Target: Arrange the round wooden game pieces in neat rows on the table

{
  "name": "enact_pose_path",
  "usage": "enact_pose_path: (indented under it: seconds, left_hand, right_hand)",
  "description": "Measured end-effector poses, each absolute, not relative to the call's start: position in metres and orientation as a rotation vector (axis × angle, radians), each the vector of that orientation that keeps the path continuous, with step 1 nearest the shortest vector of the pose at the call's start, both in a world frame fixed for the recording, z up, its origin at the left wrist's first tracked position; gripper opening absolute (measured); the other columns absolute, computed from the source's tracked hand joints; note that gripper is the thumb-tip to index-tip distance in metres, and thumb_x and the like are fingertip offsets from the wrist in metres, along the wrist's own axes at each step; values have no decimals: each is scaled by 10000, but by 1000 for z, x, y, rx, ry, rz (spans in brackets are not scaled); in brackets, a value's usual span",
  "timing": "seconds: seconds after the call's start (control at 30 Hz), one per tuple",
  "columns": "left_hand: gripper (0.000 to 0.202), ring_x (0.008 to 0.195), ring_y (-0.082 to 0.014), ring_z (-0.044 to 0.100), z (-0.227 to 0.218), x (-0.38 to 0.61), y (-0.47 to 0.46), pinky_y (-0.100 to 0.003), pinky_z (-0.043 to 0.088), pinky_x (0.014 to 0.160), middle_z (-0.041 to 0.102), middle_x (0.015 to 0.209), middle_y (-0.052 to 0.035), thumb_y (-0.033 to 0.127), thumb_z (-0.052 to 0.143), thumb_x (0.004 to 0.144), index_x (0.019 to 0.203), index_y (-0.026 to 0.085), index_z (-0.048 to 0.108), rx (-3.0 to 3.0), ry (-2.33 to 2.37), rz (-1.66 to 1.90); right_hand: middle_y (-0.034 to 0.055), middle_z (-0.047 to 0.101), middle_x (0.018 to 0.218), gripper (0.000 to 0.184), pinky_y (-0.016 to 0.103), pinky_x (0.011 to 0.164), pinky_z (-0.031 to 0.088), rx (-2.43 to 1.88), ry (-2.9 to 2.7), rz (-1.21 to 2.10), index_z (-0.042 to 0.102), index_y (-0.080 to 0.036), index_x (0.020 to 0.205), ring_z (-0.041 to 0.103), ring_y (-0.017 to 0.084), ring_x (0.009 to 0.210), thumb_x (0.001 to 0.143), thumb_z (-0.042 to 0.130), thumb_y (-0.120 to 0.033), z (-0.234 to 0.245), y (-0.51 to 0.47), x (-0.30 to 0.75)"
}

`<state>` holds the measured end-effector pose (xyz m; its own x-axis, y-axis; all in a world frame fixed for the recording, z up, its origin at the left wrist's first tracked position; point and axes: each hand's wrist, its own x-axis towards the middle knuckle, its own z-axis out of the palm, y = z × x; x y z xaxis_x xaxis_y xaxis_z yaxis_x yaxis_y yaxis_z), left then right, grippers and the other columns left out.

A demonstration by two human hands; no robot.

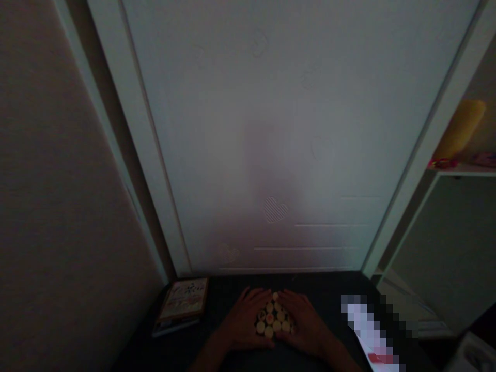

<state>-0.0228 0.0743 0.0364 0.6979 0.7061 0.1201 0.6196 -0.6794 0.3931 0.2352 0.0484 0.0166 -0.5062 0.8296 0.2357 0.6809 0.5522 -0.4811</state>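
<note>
On the dark tabletop lies a tight cluster of round, pale wooden game pieces, roughly triangular with its point away from me. They look like Chinese chess pieces; one bears a reddish mark and another a dark one. My left hand curves round the cluster's left side, its fingers bent towards the far tip. From the other side my right hand curls round it in the same way. Both hands press against the outer pieces, holding them together between the palms and thumbs. The light is dim, and some edge pieces are partly hidden by the hands.
A book lies on top of another flat item at the table's left. On the right is a pixelated, whitish flat object. Behind the dark table rises a white panel with embossed hearts. Shelves stand at right.
</note>
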Motion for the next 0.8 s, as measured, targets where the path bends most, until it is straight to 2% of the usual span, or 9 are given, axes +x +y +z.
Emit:
enact_pose_path:
  seconds: [0.23,0.43,0.6,0.7,0.8]
  left_hand:
    - [1005,1392,-368,414,34,-26,69,-605,240,1175,446,1545,-75,772,701,643,1490,340,376,2561,1033,406]
    - [959,1395,-363,415,34,-28,65,-604,251,1177,451,1541,-76,686,757,656,1476,336,405,2546,1056,385]
    - [968,1396,-366,410,40,-35,62,-601,247,1183,444,1545,-71,700,760,640,1470,340,416,2544,1092,450]
    - [911,1400,-374,400,42,-49,61,-589,290,1168,440,1547,-69,713,723,679,1459,340,438,2510,1198,527]
    - [906,1383,-391,417,36,-70,59,-580,349,1138,465,1528,-83,701,748,661,1442,336,469,2460,1289,599]
  right_hand:
    - [92,518,1485,766,532,1125,333,-1203,-2366,442,435,-280,1475,445,333,1377,823,624,-633,21,44,235]
    - [85,555,1454,741,529,1117,360,-1146,-2358,414,459,-297,1459,479,336,1349,820,635,-627,23,41,235]
    - [101,517,1481,671,520,1124,383,-1223,-2227,409,481,-276,1444,457,326,1366,861,620,-578,16,38,238]
    - [104,489,1500,580,525,1123,393,-1290,-2142,377,523,-273,1409,439,322,1379,898,584,-541,10,34,245]
    - [90,491,1497,543,519,1121,404,-1327,-2118,347,530,-286,1402,434,315,1384,918,558,-529,4,27,254]
